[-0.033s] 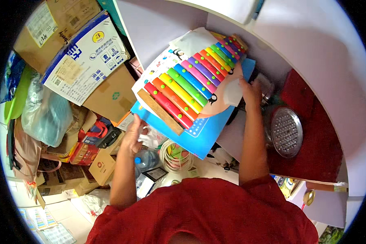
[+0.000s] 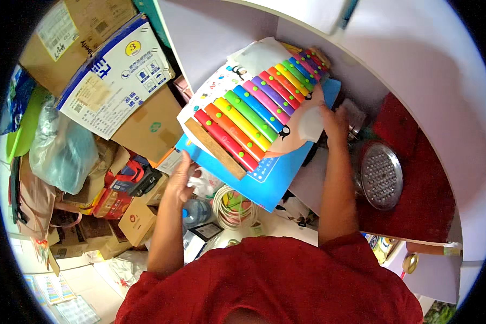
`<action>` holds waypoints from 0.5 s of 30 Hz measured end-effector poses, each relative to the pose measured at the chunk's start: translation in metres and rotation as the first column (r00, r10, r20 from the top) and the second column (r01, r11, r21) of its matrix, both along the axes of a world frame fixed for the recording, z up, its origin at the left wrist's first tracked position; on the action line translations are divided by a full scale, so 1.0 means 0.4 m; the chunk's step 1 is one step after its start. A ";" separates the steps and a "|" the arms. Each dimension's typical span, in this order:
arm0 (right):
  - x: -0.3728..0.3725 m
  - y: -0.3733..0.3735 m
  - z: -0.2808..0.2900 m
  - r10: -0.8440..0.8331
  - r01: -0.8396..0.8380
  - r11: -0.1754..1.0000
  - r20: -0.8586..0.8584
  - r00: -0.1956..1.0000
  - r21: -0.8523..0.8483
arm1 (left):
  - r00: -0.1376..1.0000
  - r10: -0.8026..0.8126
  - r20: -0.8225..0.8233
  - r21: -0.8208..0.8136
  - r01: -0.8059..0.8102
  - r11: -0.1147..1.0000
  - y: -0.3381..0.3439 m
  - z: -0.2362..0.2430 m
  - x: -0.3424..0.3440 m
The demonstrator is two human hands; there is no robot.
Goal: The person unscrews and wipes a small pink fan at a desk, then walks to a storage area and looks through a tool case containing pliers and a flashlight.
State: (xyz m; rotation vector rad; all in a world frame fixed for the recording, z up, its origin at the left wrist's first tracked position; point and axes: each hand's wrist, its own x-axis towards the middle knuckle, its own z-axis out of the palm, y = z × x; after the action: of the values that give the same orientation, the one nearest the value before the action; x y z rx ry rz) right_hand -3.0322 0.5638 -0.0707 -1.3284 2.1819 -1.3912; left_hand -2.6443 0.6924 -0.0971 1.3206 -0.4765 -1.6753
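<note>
A toy xylophone [image 2: 256,105] with bars in many colours lies tilted on a white printed sheet [image 2: 213,89]. Beneath both is a flat blue board or box [image 2: 275,183] with white print. My right hand [image 2: 336,127] grips the right edge of this stack, its thumb at the rim and the other fingers mostly hidden. Beside the blue piece's left corner, my left hand [image 2: 181,181] is open, fingers apart. Whether it touches that corner is hard to tell.
Cardboard boxes [image 2: 146,119] pile up on the left, near a plastic bag [image 2: 65,154]. Below the stack are a coiled cable [image 2: 235,208] and a water bottle [image 2: 196,211]. At right, a round metal piece with holes [image 2: 382,175] rests on a dark red surface [image 2: 424,183] by a curved pale panel.
</note>
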 end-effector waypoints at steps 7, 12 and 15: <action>0.043 -0.034 0.156 0.126 -0.116 0.967 -0.028 0.992 0.226 | 0.993 0.117 -0.029 -0.263 -0.121 0.957 -0.030 0.025 -0.080; 0.006 -0.133 0.118 0.006 0.060 0.969 -0.267 0.964 0.239 | 0.981 0.195 0.003 -0.315 -0.184 0.931 -0.035 0.021 -0.110; -0.023 -0.173 0.110 0.093 0.013 0.960 -0.363 0.927 0.280 | 0.972 0.234 0.013 -0.325 -0.217 0.920 -0.008 0.038 -0.120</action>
State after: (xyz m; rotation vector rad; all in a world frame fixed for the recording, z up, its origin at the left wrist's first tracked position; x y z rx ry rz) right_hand -3.0414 0.4944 -0.0267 -1.6191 2.4533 -0.8206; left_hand -2.6922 0.6893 -0.0819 1.1320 -0.5786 -1.3109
